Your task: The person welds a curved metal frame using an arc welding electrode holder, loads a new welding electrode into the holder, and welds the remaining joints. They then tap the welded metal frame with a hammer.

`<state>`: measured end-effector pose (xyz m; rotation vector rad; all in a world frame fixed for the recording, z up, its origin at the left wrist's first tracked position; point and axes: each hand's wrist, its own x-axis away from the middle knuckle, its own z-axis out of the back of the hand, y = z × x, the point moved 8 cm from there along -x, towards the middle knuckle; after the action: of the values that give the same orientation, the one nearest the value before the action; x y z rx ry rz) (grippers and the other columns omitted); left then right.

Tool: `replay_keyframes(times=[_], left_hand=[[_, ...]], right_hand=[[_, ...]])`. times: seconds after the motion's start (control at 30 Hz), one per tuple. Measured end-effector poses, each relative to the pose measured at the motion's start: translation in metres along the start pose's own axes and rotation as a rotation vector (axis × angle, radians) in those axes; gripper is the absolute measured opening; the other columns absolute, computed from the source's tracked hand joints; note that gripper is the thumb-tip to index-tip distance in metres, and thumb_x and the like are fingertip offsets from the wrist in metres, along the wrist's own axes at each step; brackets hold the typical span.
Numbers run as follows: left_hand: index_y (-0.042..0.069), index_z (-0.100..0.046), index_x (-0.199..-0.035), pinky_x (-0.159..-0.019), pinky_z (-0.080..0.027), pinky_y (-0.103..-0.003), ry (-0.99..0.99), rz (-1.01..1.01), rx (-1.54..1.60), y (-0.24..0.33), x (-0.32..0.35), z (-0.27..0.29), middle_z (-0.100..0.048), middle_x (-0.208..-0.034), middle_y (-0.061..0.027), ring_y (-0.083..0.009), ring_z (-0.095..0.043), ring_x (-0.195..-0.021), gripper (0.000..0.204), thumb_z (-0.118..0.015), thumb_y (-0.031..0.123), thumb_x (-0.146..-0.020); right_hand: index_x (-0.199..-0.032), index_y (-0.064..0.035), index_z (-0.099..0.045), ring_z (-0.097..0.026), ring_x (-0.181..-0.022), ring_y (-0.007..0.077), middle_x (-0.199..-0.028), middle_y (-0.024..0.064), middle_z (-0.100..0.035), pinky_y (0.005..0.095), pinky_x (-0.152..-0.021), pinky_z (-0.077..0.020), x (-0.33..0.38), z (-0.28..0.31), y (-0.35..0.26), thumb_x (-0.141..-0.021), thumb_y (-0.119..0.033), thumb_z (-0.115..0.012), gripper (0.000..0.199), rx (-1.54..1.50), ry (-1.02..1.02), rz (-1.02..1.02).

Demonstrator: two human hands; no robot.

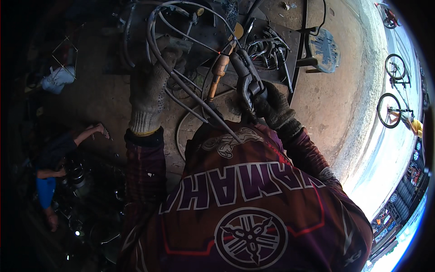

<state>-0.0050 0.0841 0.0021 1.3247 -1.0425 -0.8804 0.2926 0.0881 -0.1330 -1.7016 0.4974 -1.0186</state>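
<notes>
My left hand [152, 88], in a pale knitted glove, grips a bent metal rod frame [168, 59] of grey curved bars near its upper part. My right hand [272, 106], in a dark glove, is closed on a black welding electrode holder [247, 77]. The holder's tip points up-left to a small glowing orange spot [225, 52] on the frame. A wooden-handled tool [217, 75] stands beside the holder, between the two hands. My maroon patterned shirt [244, 204] fills the lower middle.
A dark metal work table [281, 41] with loose bent rods stands behind the frame. A blue stool [324, 50] is at the upper right on the concrete floor. Another person [59, 158] crouches at the left among metal parts. Bicycles [394, 90] stand at the right edge.
</notes>
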Motion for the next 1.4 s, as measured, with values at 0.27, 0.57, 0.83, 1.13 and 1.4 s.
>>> replay_keyframes(times=[0.27, 0.57, 0.83, 1.13, 1.4], left_hand=[[-0.003, -0.049, -0.136, -0.088, -0.059, -0.035, 0.015, 0.102, 0.032, -0.013, 0.001, 0.006, -0.062, -0.116, -0.0138, -0.0198, -0.066, -0.104, 0.050, -0.069, 0.014, -0.093], [-0.003, -0.050, -0.136, -0.091, -0.057, -0.033, 0.012, 0.080, 0.012, -0.023, -0.002, 0.018, -0.063, -0.119, -0.0143, -0.0203, -0.066, -0.103, 0.050, -0.070, 0.016, -0.093], [-0.003, -0.049, -0.136, -0.091, -0.057, -0.034, -0.013, 0.113, 0.040, -0.019, 0.002, 0.014, -0.063, -0.119, -0.0154, -0.0215, -0.066, -0.105, 0.050, -0.070, 0.011, -0.093], [-0.004, -0.048, -0.136, -0.089, -0.058, -0.036, 0.066, 0.180, 0.159, -0.021, 0.000, 0.006, -0.065, -0.117, -0.0180, -0.0241, -0.067, -0.104, 0.051, -0.070, 0.008, -0.091], [-0.005, -0.048, -0.136, -0.088, -0.059, -0.037, 0.004, 0.099, 0.021, 0.004, 0.008, -0.001, -0.063, -0.117, -0.0182, -0.0253, -0.066, -0.106, 0.053, -0.070, 0.012, -0.090]], right_hand=[[-0.136, -0.0043, -0.048, -0.059, -0.111, 0.0188, -0.119, 0.0085, -0.062, 0.0346, -0.098, -0.0467, 0.001, -0.006, -0.002, -0.093, -0.028, -0.070, 0.053, -0.119, -0.026, 0.025], [-0.129, -0.0057, -0.054, -0.060, -0.090, 0.0101, -0.105, 0.0037, -0.064, 0.0292, -0.078, -0.0504, -0.003, -0.005, 0.002, -0.097, -0.028, -0.066, 0.041, 0.027, -0.017, 0.068], [-0.140, -0.0001, -0.044, -0.059, -0.110, 0.0193, -0.122, 0.0108, -0.061, 0.0352, -0.096, -0.0477, 0.003, -0.001, -0.002, -0.089, -0.047, -0.072, 0.075, -0.039, 0.013, 0.059], [-0.144, 0.0010, -0.040, -0.058, -0.117, 0.0244, -0.128, 0.0155, -0.059, 0.0382, -0.100, -0.0468, 0.005, 0.000, 0.001, -0.088, -0.049, -0.072, 0.082, 0.009, -0.006, 0.064], [-0.143, 0.0002, -0.041, -0.058, -0.117, 0.0249, -0.128, 0.0160, -0.059, 0.0386, -0.100, -0.0469, 0.004, -0.002, 0.003, -0.087, -0.051, -0.072, 0.082, 0.019, -0.016, 0.028]])
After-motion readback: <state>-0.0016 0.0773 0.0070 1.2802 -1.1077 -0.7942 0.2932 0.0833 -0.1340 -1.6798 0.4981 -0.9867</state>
